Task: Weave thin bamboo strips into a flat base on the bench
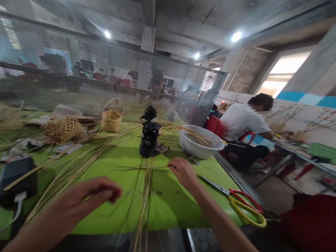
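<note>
Thin bamboo strips (pixel 146 189) lie crossed on the green table (pixel 173 202) in front of me. My right hand (pixel 183 171) rests on the table at the right end of a cross strip, fingers curled down onto it. My left hand (pixel 88 198) hovers low at the left, blurred, with fingertips drawn together near a loose fan of strips (pixel 70 167). A black spray bottle (pixel 149 137) stands upright just beyond the crossed strips.
Red-and-yellow scissors (pixel 242 203) lie by the table's right edge. A white bowl (pixel 199 141) with strips sits behind my right hand. Small woven baskets (pixel 111 120) (pixel 62 128) stand at the back left, a black device (pixel 12 179) with a white cable at left. A seated person (pixel 246 122) works on the right.
</note>
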`<state>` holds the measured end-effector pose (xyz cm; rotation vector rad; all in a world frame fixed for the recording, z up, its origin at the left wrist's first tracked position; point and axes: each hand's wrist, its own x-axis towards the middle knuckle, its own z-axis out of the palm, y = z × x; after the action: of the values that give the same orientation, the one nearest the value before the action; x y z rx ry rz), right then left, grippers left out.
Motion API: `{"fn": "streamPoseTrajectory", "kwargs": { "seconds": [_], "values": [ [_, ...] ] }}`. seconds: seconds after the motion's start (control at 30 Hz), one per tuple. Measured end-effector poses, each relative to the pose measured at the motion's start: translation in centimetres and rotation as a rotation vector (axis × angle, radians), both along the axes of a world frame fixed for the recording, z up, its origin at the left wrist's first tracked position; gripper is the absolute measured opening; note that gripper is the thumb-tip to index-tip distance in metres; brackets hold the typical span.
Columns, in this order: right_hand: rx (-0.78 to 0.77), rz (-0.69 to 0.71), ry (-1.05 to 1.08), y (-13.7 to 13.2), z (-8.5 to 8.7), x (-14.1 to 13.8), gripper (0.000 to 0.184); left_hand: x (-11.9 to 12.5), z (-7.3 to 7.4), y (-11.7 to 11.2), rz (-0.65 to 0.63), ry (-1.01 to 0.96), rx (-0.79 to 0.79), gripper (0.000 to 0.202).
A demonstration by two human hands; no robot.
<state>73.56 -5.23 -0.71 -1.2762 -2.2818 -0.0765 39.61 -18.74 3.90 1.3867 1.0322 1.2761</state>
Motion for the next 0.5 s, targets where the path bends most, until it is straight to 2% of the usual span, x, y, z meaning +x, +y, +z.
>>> {"fn": "streamPoseTrajectory", "kwargs": {
  "seconds": [0.07,0.13,0.2,0.37,0.5],
  "values": [
    [0.034,-0.043,-0.009,-0.1,-0.3,-0.4,0.018,2.1,0.7,4.9,0.020,0.162,0.137,0.023],
    [0.081,-0.063,-0.032,-0.1,-0.8,-0.7,0.019,4.1,0.6,8.9,0.023,0.155,0.191,0.032],
    [0.130,-0.058,-0.079,0.0,-1.2,-0.8,0.019,5.5,-0.1,11.7,0.024,0.126,0.189,0.034],
    [0.148,-0.064,-0.169,0.4,-1.8,-1.0,0.019,6.7,-2.1,15.0,-0.009,0.191,0.215,0.031],
    [0.094,-0.030,-0.062,0.6,-1.8,-1.0,0.017,6.6,-2.8,16.2,-0.016,0.301,0.320,0.032]
  ]
}}
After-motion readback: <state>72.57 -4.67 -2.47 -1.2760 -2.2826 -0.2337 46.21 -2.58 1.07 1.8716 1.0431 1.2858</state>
